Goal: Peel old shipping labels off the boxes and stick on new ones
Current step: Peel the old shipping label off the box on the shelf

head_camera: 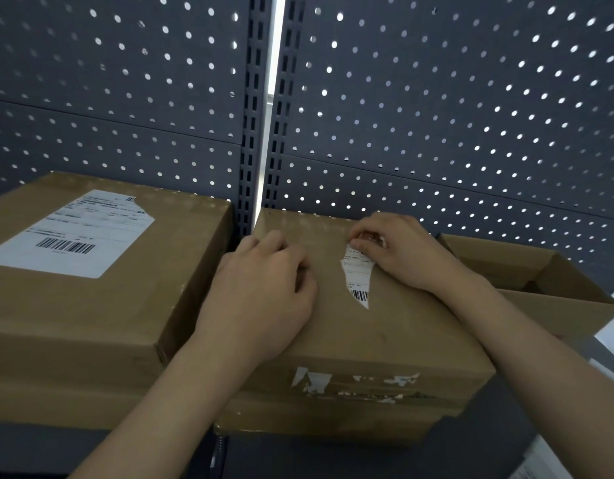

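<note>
On middle box (385, 335) | right hand (400, 252) pinches torn label (358, 280) | left hand (264, 288) rests flat

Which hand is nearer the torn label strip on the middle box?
Right. The right hand pinches the top of the torn label strip; the left hand rests on the middle box, apart, left of the strip.
</note>
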### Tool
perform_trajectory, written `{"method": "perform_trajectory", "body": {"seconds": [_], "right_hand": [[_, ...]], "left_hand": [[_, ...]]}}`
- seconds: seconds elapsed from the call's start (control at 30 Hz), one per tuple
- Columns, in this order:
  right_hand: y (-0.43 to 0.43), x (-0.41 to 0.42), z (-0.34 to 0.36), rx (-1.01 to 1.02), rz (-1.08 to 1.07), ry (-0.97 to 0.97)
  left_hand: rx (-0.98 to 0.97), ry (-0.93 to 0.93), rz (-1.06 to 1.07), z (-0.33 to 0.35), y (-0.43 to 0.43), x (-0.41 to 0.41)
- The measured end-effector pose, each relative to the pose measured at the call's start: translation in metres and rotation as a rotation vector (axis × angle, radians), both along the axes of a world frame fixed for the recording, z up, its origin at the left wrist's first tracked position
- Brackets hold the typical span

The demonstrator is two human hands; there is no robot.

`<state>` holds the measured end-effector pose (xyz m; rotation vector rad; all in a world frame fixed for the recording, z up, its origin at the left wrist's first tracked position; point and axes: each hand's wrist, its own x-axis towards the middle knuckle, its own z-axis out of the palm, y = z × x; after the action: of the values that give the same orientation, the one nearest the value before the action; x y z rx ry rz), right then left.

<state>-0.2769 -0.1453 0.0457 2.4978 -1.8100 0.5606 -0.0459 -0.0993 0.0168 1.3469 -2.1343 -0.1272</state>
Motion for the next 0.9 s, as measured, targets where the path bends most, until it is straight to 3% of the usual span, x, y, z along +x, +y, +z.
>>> {"method": "perform_trajectory", "body": {"seconds": [0.13, 0.3, 0.43, 0.9], "right_hand": [[-0.003, 0.001, 0.0, -0.051, 0.042, 0.017], [-0.002, 0.007, 0.0, -0.102, 0.008, 0.257], [-0.002, 0.01, 0.0, -0.075, -0.013, 0.316], [0.0, 0.002, -0.003, -0.019, 0.01, 0.048]], "left_hand": [[-0.005, -0.002, 0.002, 0.001, 0.0, -0.001], [0.005, -0.013, 0.003, 0.001, 0.0, 0.0], [0.007, -0.024, 0.008, 0.001, 0.001, -0.001], [0.006, -0.017, 0.003, 0.001, 0.0, -0.001]]}}
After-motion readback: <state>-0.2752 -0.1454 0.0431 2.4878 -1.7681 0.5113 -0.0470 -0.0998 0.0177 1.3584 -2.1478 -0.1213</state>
